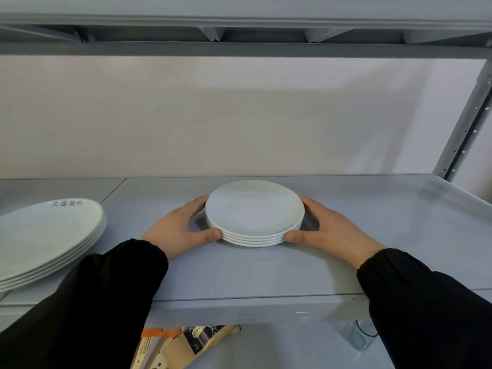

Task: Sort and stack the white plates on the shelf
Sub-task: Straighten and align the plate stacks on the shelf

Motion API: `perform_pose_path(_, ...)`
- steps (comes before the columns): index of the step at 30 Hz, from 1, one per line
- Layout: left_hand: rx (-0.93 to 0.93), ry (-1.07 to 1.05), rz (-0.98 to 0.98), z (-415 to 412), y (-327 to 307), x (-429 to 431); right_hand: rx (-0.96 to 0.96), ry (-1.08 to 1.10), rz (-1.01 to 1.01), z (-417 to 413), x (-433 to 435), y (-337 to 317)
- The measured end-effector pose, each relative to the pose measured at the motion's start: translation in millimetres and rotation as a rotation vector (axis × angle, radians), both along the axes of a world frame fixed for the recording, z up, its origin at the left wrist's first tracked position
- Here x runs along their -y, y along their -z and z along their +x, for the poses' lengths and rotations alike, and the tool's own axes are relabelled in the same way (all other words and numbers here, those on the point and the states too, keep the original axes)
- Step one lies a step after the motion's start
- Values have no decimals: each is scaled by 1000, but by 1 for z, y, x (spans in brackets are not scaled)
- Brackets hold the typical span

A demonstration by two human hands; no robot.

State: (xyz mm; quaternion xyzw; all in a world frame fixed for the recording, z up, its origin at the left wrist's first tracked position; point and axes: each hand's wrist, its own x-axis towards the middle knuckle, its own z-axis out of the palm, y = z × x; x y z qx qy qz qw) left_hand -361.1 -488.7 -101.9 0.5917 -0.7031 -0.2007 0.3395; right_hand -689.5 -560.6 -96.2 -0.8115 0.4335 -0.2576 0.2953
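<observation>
Grey metal shelf (266, 275) against a pale wall. At centre sits a small stack of plates (255, 214), cupped by the left hand (181, 230) at nine o'clock and the right hand (330, 230) at three o'clock, fingers curled around the rims. Larger plates (48, 235) lie far left. Squeeze evenly, squaring the edges flush.

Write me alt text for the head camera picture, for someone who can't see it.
Two hands in black sleeves, left hand and right hand, grip opposite sides of a small stack of white plates resting on a grey metal shelf. A stack of larger white plates sits at the left edge, apart from the small one.
</observation>
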Motion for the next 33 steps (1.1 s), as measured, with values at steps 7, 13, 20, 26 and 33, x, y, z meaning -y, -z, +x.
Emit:
perform_pose_path(7,46,8,5,1,2,6,-20,-6,-17,0,2,1)
perform_pose_path(13,59,-25,26,0,1,0,-18,6,-37,0,2,1)
perform_pose_path(20,123,-98,69,-1,-2,-27,-47,-27,-8,4,-12,-1)
perform_pose_path(26,158,-156,75,13,-1,-67,-56,-81,11,28,-37,-3)
perform_pose_path(33,181,-197,115,38,-3,-110,-113,-119,4,61,-75,-7)
